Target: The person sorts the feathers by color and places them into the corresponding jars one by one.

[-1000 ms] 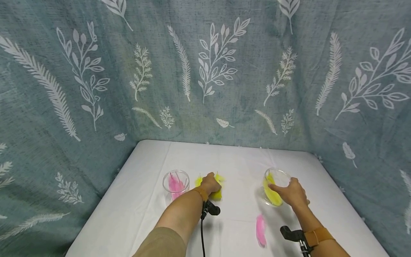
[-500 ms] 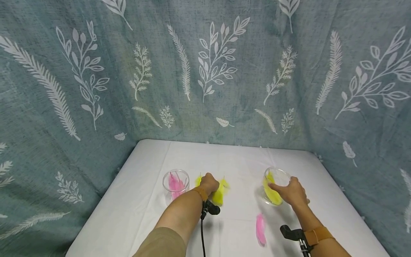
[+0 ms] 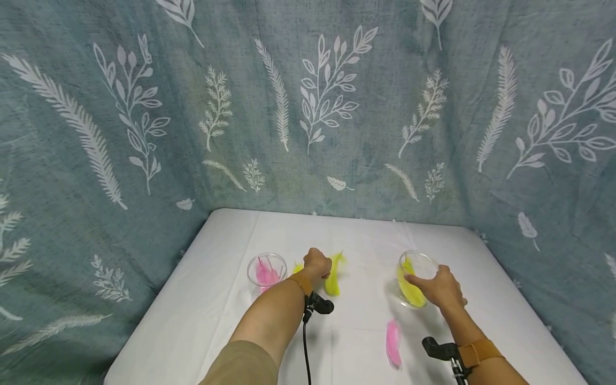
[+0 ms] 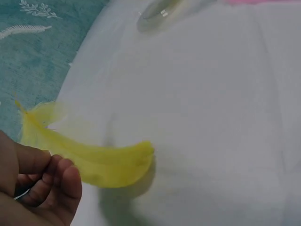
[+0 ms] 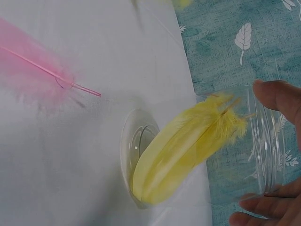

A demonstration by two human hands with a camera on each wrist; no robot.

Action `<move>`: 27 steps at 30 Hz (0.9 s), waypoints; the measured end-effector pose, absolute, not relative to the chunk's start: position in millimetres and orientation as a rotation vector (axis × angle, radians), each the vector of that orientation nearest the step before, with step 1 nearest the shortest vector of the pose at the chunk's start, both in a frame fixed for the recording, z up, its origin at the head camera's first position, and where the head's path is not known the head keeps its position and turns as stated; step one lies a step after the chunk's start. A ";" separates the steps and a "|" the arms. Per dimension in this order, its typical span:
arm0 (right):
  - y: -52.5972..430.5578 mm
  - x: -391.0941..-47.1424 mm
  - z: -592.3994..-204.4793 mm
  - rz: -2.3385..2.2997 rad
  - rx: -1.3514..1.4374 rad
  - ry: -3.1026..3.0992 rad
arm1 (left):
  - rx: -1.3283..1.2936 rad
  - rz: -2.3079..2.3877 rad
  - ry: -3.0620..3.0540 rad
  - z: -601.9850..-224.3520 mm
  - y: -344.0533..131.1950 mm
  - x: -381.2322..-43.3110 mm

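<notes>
My left hand [image 3: 317, 265] pinches a yellow feather [image 4: 108, 162] between thumb and fingers, a little above the white table. In the head view, part of another yellow feather [image 3: 298, 268] shows left of this hand, mostly hidden behind it. My right hand [image 3: 439, 289] grips a clear glass jar [image 5: 225, 183] near its rim, thumb on one side and fingers on the other. Inside that jar lean yellow feathers [image 5: 174, 155], quills toward the mouth. A pink feather [image 3: 392, 343] lies on the table in front of the jar.
A second clear jar [image 3: 250, 282] with several pink feathers [image 3: 266, 274] stands left of my left hand. The white tablecloth [image 3: 358, 331] runs back to a blue-green leaf-patterned curtain [image 3: 366, 176]. A black cable [image 3: 306, 353] hangs from the left wrist camera.
My left hand has risen slightly and moved away from me, bringing the yellow feather with it. The right hand keeps its grip on the jar. The head view has shifted slightly.
</notes>
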State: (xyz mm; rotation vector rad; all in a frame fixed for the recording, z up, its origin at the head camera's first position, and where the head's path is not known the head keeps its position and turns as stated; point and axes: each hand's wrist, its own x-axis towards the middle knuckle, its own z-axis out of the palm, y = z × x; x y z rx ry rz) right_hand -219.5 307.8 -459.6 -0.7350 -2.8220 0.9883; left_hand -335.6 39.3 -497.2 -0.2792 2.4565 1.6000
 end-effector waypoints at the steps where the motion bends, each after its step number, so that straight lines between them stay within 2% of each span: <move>1: 308.1 -219.4 -459.9 0.988 -0.736 -2.821 | -0.292 1.617 2.453 -493.5 40.9 -335.7; 16: 310.4 -218.2 -460.9 1.004 -0.745 -2.819 | -0.248 1.905 2.318 -428.7 77.8 -325.3; 27: 308.1 -222.3 -461.8 0.998 -0.761 -2.804 | -0.216 2.039 2.165 -396.2 113.3 -314.2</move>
